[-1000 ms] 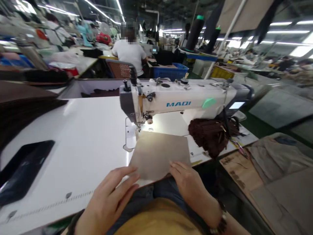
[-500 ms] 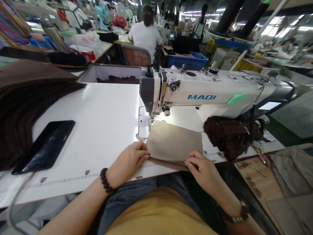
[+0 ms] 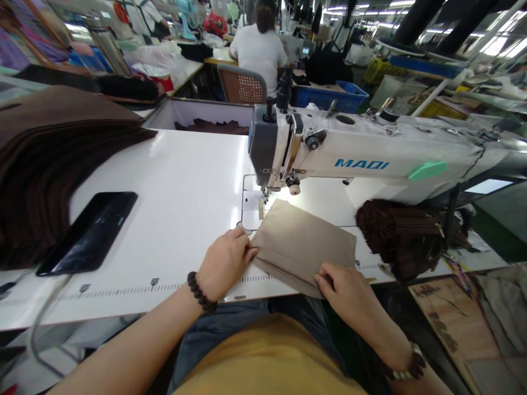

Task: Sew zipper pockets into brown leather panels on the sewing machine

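A folded piece of beige fabric [image 3: 307, 236] lies on the white sewing table [image 3: 185, 181], its far corner close to the needle and presser foot [image 3: 266, 196] of the sewing machine [image 3: 370, 151]. My left hand [image 3: 230, 255] pinches the fabric's left corner between thumb and fingers. At the near edge, right of the middle, my right hand [image 3: 343, 285] grips the cloth with thumb and curled fingers. Between the hands the near edge shows two layers, slightly offset. The fingertips are partly hidden against the cloth.
A phone [image 3: 93, 230] with a cable lies at the left, beside a tall stack of dark brown fabric [image 3: 61, 142]. Under the machine arm sits a bundle of dark brown pieces [image 3: 399, 230]. A person in a white top [image 3: 259, 55] sits beyond the table.
The fabric has turned a little, its near right part swinging toward me. My right hand has shifted inward along the near edge. The camera view has moved slightly left.
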Motion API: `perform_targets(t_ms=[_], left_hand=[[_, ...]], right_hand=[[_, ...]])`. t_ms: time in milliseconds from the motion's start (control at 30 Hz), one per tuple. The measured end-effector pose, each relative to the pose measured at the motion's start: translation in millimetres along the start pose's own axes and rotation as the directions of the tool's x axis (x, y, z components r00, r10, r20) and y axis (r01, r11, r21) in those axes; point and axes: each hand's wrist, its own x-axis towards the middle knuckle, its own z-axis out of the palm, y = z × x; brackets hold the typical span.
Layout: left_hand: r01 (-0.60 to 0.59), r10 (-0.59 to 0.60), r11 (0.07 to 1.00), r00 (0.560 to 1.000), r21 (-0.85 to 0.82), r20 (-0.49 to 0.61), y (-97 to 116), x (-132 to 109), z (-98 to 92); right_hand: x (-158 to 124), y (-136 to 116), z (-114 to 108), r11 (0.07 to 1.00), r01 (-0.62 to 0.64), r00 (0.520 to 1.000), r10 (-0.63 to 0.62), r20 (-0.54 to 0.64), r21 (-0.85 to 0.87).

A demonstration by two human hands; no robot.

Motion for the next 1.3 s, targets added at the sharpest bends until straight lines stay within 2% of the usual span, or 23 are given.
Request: perform_targets(t_ms=[133,267,367,400,433,500,567,667,767,867,967,1133,1300], left_hand=[[-0.08,0.075,0.99,0.996,0.118,0.047,-6.6,13.1,-1.8],[-0.144,0.136,0.976,0.989,0.165,0.062,-13.1,31.1,-1.3],[-0.155,0.153,0.971,0.988,0.182,0.023,-12.0,37.0,-0.2],[-0.196,0.197,0.96,0.98,0.198,0.015,-10.8,36.6,-0.1],[-0.264,0.267,0.939,0.964,0.221,0.017,-9.5,35.3,0.0],[-0.429,0.434,0.861,0.9,0.274,0.045,-7.7,31.1,0.0],[-0.528,0.533,0.793,0.843,0.304,0.072,-7.5,27.7,0.1],[-0.531,0.534,0.797,0.842,0.286,0.074,-9.6,30.1,1.1],[-0.549,0.546,0.804,0.834,0.228,0.083,-12.4,40.9,4.6],[-0.543,0.538,0.823,0.839,0.166,0.075,-15.1,51.8,10.2],[-0.514,0.509,0.85,0.858,0.113,0.077,-17.6,57.6,13.7],[-0.482,0.477,0.873,0.876,0.082,0.073,-19.1,58.8,13.7],[-0.457,0.456,0.879,0.889,0.132,0.043,-15.8,54.5,15.6]], right_hand=[[-1.9,-6.0,0.3,1.0,0.009,0.998,-0.007,0.059,-0.02],[0.5,-10.2,-0.8,0.999,0.02,0.994,-0.024,0.108,0.033],[1.4,-14.7,-1.7,0.995,0.09,0.99,-0.094,0.106,0.039],[1.0,-16.6,-1.7,0.991,0.131,0.985,-0.134,0.104,0.038],[0.2,-18.7,-1.4,0.984,0.176,0.978,-0.179,0.108,0.043],[-2.0,-23.3,-0.1,0.968,0.244,0.96,-0.251,0.127,0.067],[-3.5,-28.6,1.2,0.958,0.276,0.946,-0.285,0.154,0.074],[0.4,-36.8,0.0,0.948,0.318,0.936,-0.318,0.148,0.022],[16.4,-42.6,-5.6,0.913,0.408,0.912,-0.407,0.047,-0.013],[40.5,-42.8,-7.9,0.853,0.516,0.844,-0.521,-0.125,-0.072],[60.5,-38.0,-2.5,0.815,0.57,0.79,-0.579,-0.204,-0.108],[69.5,-31.3,7.0,0.835,0.543,0.825,-0.549,-0.135,-0.086],[69.9,-29.6,7.8,0.849,0.524,0.84,-0.528,-0.126,-0.067]])
